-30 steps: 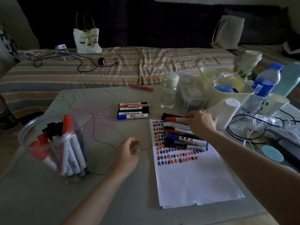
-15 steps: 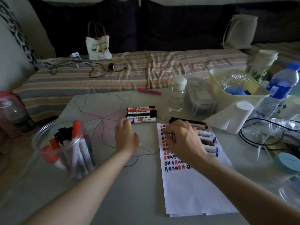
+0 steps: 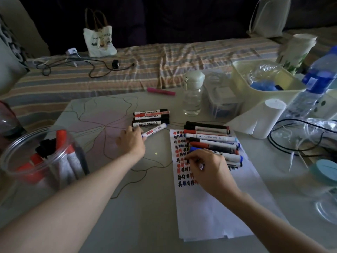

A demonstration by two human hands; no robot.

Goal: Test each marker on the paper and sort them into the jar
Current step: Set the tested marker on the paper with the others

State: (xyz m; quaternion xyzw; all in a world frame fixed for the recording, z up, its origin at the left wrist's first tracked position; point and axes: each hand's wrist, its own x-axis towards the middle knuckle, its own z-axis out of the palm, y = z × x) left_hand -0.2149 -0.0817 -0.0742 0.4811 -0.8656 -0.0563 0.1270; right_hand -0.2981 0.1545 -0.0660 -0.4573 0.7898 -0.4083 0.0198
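Left hand (image 3: 131, 141): grips a blue-capped whiteboard marker (image 3: 154, 130), lifted at an angle just beside a row of whiteboard markers (image 3: 151, 118) on the table (image 3: 145, 207).
Right hand (image 3: 209, 170): curled round a marker, mostly hidden, tip on the paper (image 3: 206, 207) among red, blue and black marks.
Marker pile (image 3: 211, 141): lying on the paper's far end.
Clear plastic jar (image 3: 42, 157): at left, holding red and black markers upright.
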